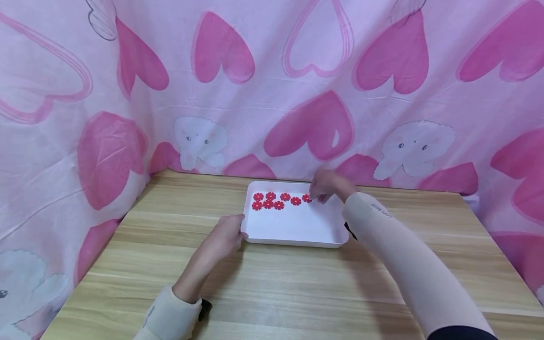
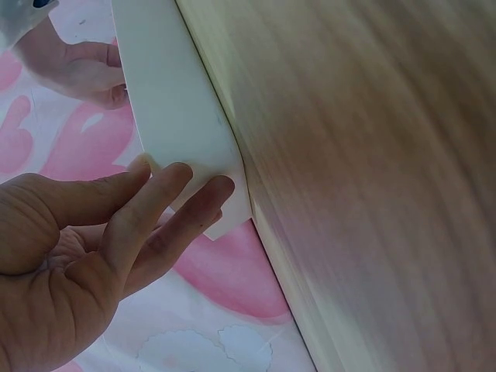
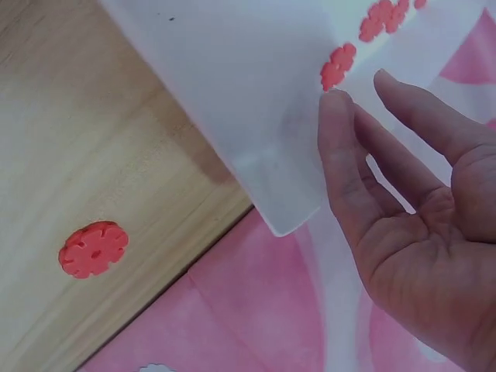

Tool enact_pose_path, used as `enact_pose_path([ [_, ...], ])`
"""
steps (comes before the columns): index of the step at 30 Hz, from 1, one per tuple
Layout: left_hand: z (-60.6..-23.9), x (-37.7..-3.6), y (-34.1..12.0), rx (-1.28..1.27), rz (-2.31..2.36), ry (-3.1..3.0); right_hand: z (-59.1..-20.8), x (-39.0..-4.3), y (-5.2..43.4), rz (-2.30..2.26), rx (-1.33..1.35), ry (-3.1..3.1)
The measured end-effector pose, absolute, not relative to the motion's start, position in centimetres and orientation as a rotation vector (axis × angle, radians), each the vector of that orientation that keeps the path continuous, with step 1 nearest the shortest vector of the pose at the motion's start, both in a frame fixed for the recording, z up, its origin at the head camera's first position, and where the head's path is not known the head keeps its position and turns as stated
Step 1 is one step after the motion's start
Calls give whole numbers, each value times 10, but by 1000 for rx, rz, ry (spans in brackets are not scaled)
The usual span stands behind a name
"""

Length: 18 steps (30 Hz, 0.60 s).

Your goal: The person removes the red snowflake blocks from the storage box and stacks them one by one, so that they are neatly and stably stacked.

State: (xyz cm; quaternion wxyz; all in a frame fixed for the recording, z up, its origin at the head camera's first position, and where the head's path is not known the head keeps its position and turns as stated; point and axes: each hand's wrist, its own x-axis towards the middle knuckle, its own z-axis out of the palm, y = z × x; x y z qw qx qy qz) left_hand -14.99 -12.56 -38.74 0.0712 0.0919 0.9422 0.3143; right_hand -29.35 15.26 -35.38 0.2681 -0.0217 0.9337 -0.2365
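A white tray (image 1: 293,226) lies on the wooden table with several red flower-shaped discs (image 1: 268,200) in two short rows along its far side. My left hand (image 1: 236,232) rests straight fingers (image 2: 180,203) against the tray's near left corner (image 2: 174,108). My right hand (image 1: 319,197) reaches over the far right corner, palm open. Its fingertip (image 3: 335,101) sits right beside a red disc (image 3: 338,65) inside the tray (image 3: 232,85). Neither hand holds anything. One more red disc (image 3: 94,249) lies on the table outside the tray.
The wooden table (image 1: 272,288) is bare in front of the tray. A pink cloth with hearts and elephants (image 1: 297,94) hangs close behind and on both sides. The table's far edge runs just beyond the tray.
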Motion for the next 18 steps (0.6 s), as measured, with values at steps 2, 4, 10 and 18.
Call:
enact_pose_path([
  [2,-387,-150,-126,279,948,2835,-355,-292,149,-607,-61,2512],
  [4,-387,-150,-126,286,942,2843,-356,-290,146,-575,-68,2511],
  [10,-387,-150,-126,305,920,2858,-361,-288,139,-521,-62,2510],
  [18,-387,-149,-127,323,902,2867,-370,-290,131,-477,-46,2542],
])
